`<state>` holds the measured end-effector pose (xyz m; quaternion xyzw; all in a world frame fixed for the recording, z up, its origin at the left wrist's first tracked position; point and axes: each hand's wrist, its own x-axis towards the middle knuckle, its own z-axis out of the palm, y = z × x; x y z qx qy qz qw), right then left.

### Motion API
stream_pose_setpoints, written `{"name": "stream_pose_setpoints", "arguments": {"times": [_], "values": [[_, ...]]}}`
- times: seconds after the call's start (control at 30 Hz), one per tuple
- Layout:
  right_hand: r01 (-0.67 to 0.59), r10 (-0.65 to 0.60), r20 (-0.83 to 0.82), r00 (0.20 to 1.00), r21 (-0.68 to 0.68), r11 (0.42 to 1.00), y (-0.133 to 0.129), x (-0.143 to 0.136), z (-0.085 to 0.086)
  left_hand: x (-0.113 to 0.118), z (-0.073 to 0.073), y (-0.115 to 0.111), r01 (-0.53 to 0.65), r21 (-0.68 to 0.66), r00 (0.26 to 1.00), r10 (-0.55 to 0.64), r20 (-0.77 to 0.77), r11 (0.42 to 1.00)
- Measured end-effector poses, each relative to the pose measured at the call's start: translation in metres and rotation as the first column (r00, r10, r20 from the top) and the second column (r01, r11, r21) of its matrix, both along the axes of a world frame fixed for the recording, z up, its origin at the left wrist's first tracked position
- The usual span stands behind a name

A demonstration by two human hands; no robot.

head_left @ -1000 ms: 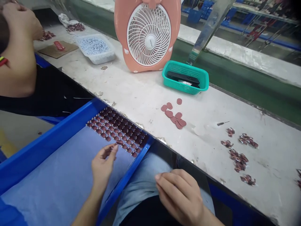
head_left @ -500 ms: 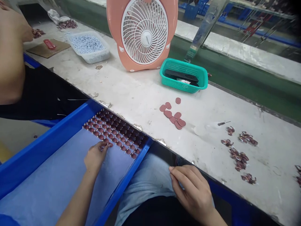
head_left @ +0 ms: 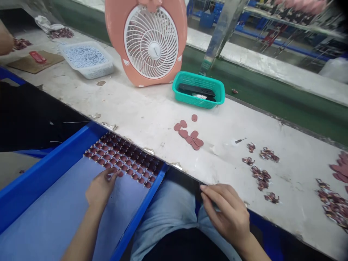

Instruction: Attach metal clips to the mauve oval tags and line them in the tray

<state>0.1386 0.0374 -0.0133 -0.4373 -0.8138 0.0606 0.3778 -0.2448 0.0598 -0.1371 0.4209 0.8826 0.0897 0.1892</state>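
My left hand [head_left: 100, 189] reaches into a blue tray [head_left: 153, 203] at the left, its thumb and index finger closed at a small reddish-brown disc-shaped piece [head_left: 120, 174]. That piece lies at the front edge of several rows of similar pieces [head_left: 119, 153] with small pale ends, set on a bluish-white sheet [head_left: 54, 214]. My right hand [head_left: 230, 214] hovers above my lap by the table's edge, thumb and fingertips pressed together. Whatever is between them, if anything, I cannot make out. Loose flat reddish-brown ovals [head_left: 189, 139] lie on the table in front of me.
Across the white table [head_left: 146, 127] stand a pink fan [head_left: 152, 43], a green basket [head_left: 198, 103] holding dark items and a white tub [head_left: 99, 72] of small pieces. Dark brown clusters [head_left: 261, 177] and a thin pointed tool [head_left: 240, 140] lie rightward. Another person's arm [head_left: 5, 40] shows far left.
The view has shifted right, bringing more brown pieces in at the right edge. My left hand stays at the front row, and my right fingertips remain pinched. The other person's arm shows less.
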Motion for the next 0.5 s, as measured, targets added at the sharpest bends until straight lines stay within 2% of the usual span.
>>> {"name": "stream_pose_setpoints", "arguments": {"times": [0.07,0.13,0.17,0.2,0.23,0.27,0.3,0.33,0.37,0.43,0.5], "values": [[0.097,-0.096,-0.008,0.995,0.033,0.995,0.005,0.014,0.004,0.014,0.018,-0.003,-0.025,0.085,0.999,0.027,-0.027,0.996],[0.226,-0.226,-0.019,0.974,0.062,0.972,0.013,0.028,0.006,0.038,0.038,-0.003,0.02,0.303,0.998,-0.004,-0.056,0.953],[0.302,-0.301,-0.02,0.953,0.06,0.951,0.017,0.033,0.006,0.054,0.048,0.001,0.108,0.509,0.993,-0.072,-0.09,0.854],[0.38,-0.379,-0.024,0.925,0.038,0.924,0.023,0.037,0.004,0.071,0.06,0.007,0.211,0.696,0.977,-0.158,-0.139,0.686],[0.455,-0.455,-0.035,0.89,-0.007,0.891,0.03,0.039,0.002,0.09,0.071,0.016,0.32,0.788,0.939,-0.289,-0.188,0.526],[0.514,-0.518,-0.056,0.853,-0.077,0.854,0.038,0.04,0.0,0.11,0.083,0.028,0.4,0.818,0.885,-0.407,-0.228,0.412],[0.547,-0.564,-0.079,0.822,-0.162,0.821,0.046,0.04,-0.003,0.13,0.095,0.041,0.464,0.816,0.826,-0.501,-0.258,0.344],[0.554,-0.589,-0.104,0.801,-0.243,0.796,0.055,0.039,-0.005,0.149,0.106,0.057,0.504,0.805,0.777,-0.572,-0.264,0.313],[0.539,-0.596,-0.128,0.793,-0.309,0.783,0.064,0.037,-0.007,0.167,0.116,0.072,0.536,0.777,0.743,-0.621,-0.25,0.329],[0.491,-0.576,-0.153,0.803,-0.378,0.785,0.08,0.033,-0.009,0.197,0.129,0.099,0.635,0.655,0.676,-0.705,-0.214,0.41],[0.454,-0.551,-0.169,0.817,-0.399,0.796,0.09,0.029,-0.008,0.216,0.135,0.116,0.679,0.596,0.637,-0.748,-0.186,0.429]]}}
